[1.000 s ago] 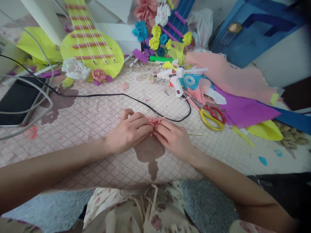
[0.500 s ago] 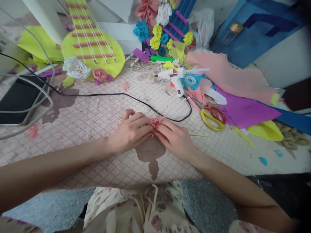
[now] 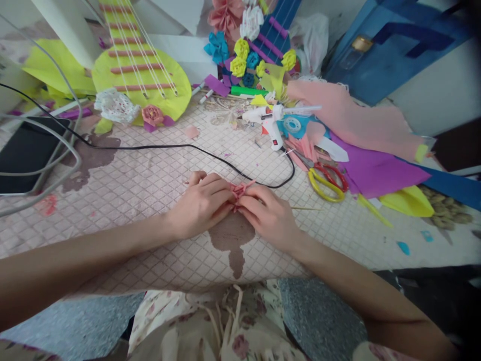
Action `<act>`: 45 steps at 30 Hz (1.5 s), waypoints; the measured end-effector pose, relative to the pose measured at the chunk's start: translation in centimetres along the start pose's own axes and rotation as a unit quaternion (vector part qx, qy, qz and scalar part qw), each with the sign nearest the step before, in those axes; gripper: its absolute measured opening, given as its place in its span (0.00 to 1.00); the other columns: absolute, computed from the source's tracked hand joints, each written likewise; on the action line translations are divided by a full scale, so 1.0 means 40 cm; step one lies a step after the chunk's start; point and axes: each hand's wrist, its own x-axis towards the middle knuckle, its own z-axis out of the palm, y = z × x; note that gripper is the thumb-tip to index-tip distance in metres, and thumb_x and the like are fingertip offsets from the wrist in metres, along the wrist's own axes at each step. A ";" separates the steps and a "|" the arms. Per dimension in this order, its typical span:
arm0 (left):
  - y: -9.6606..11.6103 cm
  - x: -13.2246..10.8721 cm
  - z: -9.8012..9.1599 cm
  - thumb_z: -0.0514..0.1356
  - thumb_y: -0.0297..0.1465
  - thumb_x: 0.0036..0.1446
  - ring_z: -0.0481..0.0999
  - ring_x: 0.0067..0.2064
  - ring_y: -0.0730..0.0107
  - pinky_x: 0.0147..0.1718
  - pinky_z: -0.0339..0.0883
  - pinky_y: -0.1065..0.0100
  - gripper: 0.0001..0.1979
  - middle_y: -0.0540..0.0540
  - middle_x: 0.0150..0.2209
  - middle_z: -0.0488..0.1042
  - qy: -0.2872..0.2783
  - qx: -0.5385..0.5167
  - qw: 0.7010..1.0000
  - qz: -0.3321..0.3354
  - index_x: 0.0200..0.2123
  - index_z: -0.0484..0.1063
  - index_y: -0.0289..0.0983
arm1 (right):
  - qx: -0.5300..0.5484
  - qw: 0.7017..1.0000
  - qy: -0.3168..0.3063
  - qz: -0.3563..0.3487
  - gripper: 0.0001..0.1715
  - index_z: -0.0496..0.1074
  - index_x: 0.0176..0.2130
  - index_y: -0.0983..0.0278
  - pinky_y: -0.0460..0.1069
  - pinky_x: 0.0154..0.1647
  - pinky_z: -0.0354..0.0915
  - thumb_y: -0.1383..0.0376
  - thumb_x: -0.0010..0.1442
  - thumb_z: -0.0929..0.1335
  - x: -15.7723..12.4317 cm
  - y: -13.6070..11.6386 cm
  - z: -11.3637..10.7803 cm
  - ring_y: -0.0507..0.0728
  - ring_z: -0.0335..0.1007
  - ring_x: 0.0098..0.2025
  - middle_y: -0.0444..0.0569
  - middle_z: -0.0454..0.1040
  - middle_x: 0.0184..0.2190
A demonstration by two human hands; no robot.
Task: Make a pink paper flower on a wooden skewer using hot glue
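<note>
Between my two hands is a small pink paper flower (image 3: 238, 190) with folded petals, held just above the table near its front edge. My left hand (image 3: 203, 203) pinches its left side, with the thumb side partly hidden. From the right, the fingers of my right hand (image 3: 268, 213) are closed on its edge. A thin wooden stick (image 3: 306, 208) pokes out to the right from behind my right hand; where its other end lies is hidden. The black cord (image 3: 225, 161) runs across the table just beyond my fingers.
A white glue gun (image 3: 272, 125) lies ahead, with red and yellow scissors (image 3: 326, 183) to its right. Pink paper (image 3: 356, 110) and purple paper (image 3: 376, 163) spread at the right. A yellow paper guitar (image 3: 150, 85) leans at the back left; a tablet (image 3: 30, 155) lies far left.
My right fingers have shifted slightly on the pink paper flower, and more of its petals show between my hands. The whole view has moved a little; both hands keep their hold.
</note>
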 end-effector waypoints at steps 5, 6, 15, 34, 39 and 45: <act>0.003 -0.001 -0.002 0.54 0.30 0.62 0.68 0.40 0.67 0.40 0.54 0.60 0.07 0.48 0.35 0.74 -0.009 -0.013 1.000 -0.013 0.33 0.71 0.37 | 0.005 1.000 0.007 -0.021 0.11 0.73 0.37 0.63 0.48 0.38 0.66 0.67 0.64 0.61 0.000 0.001 0.000 0.54 0.67 0.42 0.49 0.72 0.37; 0.003 -0.002 -0.002 0.54 0.29 0.62 0.68 0.40 0.67 0.40 0.55 0.60 0.07 0.48 0.35 0.74 -0.008 -0.014 1.000 -0.014 0.34 0.71 0.37 | 0.005 1.000 0.004 -0.023 0.11 0.73 0.37 0.63 0.49 0.38 0.66 0.67 0.65 0.61 0.000 0.002 0.000 0.54 0.66 0.43 0.49 0.72 0.38; -0.007 -0.009 0.008 0.56 0.29 0.61 0.68 0.40 0.66 0.39 0.56 0.60 0.05 0.47 0.37 0.74 0.041 0.022 0.998 0.030 0.37 0.71 0.37 | -0.029 0.999 -0.022 -0.020 0.14 0.72 0.34 0.64 0.50 0.38 0.65 0.67 0.65 0.60 0.000 0.002 -0.002 0.55 0.65 0.41 0.51 0.72 0.37; -0.006 -0.009 0.014 0.55 0.31 0.62 0.68 0.40 0.66 0.39 0.55 0.61 0.05 0.48 0.35 0.73 0.048 0.052 0.997 0.033 0.37 0.69 0.38 | -0.009 1.000 0.003 -0.002 0.11 0.72 0.37 0.64 0.50 0.38 0.67 0.67 0.64 0.61 -0.005 0.004 -0.005 0.56 0.68 0.43 0.51 0.74 0.39; 0.005 -0.016 0.004 0.54 0.32 0.63 0.67 0.39 0.67 0.39 0.55 0.61 0.05 0.50 0.34 0.72 0.071 0.074 0.992 0.073 0.36 0.68 0.39 | -0.002 1.000 0.003 0.011 0.11 0.72 0.37 0.65 0.50 0.38 0.67 0.67 0.65 0.61 -0.001 0.004 -0.011 0.56 0.69 0.43 0.52 0.74 0.38; 0.035 -0.011 0.001 0.54 0.35 0.63 0.66 0.34 0.68 0.38 0.53 0.57 0.10 0.51 0.29 0.71 0.062 0.132 0.989 0.031 0.31 0.70 0.39 | 0.017 0.999 -0.002 0.028 0.11 0.72 0.37 0.65 0.49 0.38 0.67 0.66 0.65 0.61 -0.001 0.005 -0.007 0.55 0.68 0.43 0.51 0.73 0.39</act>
